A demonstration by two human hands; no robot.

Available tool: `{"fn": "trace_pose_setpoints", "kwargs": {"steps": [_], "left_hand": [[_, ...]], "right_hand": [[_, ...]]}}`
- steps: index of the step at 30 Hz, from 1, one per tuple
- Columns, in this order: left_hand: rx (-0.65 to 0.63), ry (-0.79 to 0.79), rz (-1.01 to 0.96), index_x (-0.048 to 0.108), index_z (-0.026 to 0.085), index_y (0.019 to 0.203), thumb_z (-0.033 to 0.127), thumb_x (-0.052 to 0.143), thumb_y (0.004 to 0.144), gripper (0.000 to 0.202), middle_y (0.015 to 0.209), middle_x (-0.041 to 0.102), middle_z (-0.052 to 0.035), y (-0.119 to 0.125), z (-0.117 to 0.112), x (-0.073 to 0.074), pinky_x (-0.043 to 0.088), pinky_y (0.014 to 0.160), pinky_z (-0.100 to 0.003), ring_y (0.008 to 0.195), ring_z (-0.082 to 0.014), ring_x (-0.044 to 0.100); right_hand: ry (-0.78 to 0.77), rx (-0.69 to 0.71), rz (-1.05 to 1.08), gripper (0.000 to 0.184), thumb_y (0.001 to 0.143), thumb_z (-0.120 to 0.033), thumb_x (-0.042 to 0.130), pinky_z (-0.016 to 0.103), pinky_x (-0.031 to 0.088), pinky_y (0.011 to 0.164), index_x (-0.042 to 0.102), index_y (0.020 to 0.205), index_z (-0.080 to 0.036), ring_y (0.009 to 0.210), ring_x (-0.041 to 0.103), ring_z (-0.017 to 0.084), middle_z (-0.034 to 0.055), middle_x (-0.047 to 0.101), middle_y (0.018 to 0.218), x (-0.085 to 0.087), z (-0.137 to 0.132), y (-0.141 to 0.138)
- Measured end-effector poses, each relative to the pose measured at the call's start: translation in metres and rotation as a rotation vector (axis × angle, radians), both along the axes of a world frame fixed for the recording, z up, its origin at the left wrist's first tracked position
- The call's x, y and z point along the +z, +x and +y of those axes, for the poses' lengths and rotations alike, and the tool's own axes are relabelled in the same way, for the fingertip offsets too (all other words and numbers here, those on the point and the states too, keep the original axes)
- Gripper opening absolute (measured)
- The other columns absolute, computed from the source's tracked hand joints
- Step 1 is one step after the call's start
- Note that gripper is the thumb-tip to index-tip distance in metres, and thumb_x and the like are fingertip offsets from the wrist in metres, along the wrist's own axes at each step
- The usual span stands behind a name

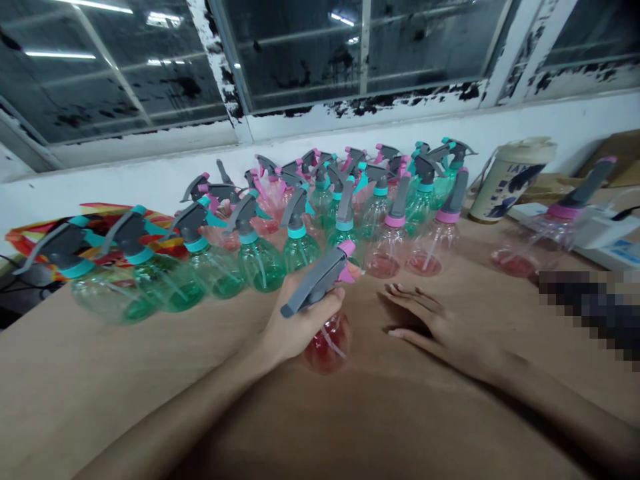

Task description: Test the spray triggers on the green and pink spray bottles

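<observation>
Red-tinted spray bottle (327, 347): in front of the green bottles (263, 265), long axis near upright, neck gripped by the left hand (295, 323), the nearer. Base contact with the table (380, 420) appears likely, unconfirmed. Right hand (447, 333): empty, outstretched, apart, to the bottle's right.

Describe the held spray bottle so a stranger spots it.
On the tabletop, spray bottles are grouped before the windows. In front of them, the left hand grips a red-tinted bottle with a pink nozzle. Unlike those behind, it is held.
</observation>
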State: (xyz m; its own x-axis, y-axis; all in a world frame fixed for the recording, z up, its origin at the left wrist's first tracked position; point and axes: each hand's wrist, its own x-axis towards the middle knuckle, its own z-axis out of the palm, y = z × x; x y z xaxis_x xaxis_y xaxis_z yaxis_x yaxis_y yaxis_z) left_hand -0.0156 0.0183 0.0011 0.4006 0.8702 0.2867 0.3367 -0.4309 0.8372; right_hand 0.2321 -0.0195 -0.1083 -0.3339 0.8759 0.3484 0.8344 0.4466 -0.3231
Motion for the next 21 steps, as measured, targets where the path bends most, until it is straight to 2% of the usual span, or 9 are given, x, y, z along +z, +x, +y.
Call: {"fn": "trace_pose_setpoints", "kwargs": {"steps": [6, 9, 13, 16, 21], "left_hand": [[0.033, 0.005, 0.022, 0.049, 0.021, 0.068, 0.029, 0.051, 0.075, 0.011, 0.056, 0.039, 0.0063, 0.002, -0.003, 0.005, 0.034, 0.049, -0.024, 0.051, -0.0106, 0.038], [0.007, -0.007, 0.004, 0.057, 0.021, 0.078, 0.027, 0.053, 0.076, 0.008, 0.057, 0.046, 0.0054, 0.003, -0.003, 0.005, 0.041, 0.051, -0.024, 0.054, -0.0117, 0.046], [-0.035, -0.072, -0.082, 0.059, 0.021, 0.098, 0.027, 0.058, 0.079, 0.021, 0.08, 0.064, 0.0002, 0.004, -0.005, 0.001, 0.051, 0.073, -0.028, 0.081, -0.0161, 0.063], [-0.034, -0.06, -0.102, 0.057, 0.022, 0.108, 0.032, 0.062, 0.08, 0.03, 0.091, 0.067, -0.002, 0.006, -0.008, -0.002, 0.051, 0.083, -0.032, 0.091, -0.0182, 0.064], [-0.004, -0.025, -0.11, 0.055, 0.023, 0.112, 0.037, 0.065, 0.079, 0.037, 0.096, 0.067, -0.0022, 0.006, -0.012, -0.003, 0.052, 0.08, -0.033, 0.085, -0.0182, 0.065]], "right_hand": [[-0.054, 0.05, 0.114, 0.061, 0.084, -0.05, 0.054, 0.051, 0.033, 0.107, 0.037, 0.139, -0.028, 0.129, 0.04, 0.026, 0.006, 0.045, 0.141, 0.013, -0.006, -0.016], [-0.098, 0.076, 0.174, 0.066, 0.081, -0.053, 0.057, 0.05, 0.038, 0.103, 0.038, 0.138, -0.027, 0.127, 0.043, 0.027, 0.0072, 0.047, 0.139, 0.027, -0.012, -0.035], [-0.172, 0.102, 0.258, 0.077, 0.074, -0.058, 0.061, 0.049, 0.045, 0.095, 0.035, 0.138, -0.025, 0.118, 0.051, 0.03, 0.0096, 0.053, 0.133, 0.05, -0.019, -0.068], [-0.132, 0.1, 0.328, 0.084, 0.069, -0.06, 0.065, 0.048, 0.045, 0.093, 0.035, 0.136, -0.02, 0.117, 0.051, 0.031, 0.0129, 0.053, 0.13, 0.062, -0.021, -0.092], [-0.048, 0.046, 0.445, 0.073, 0.069, -0.055, 0.067, 0.045, 0.047, 0.089, 0.044, 0.124, -0.014, 0.109, 0.054, 0.029, 0.0154, 0.058, 0.118, 0.063, -0.021, -0.118]]}}
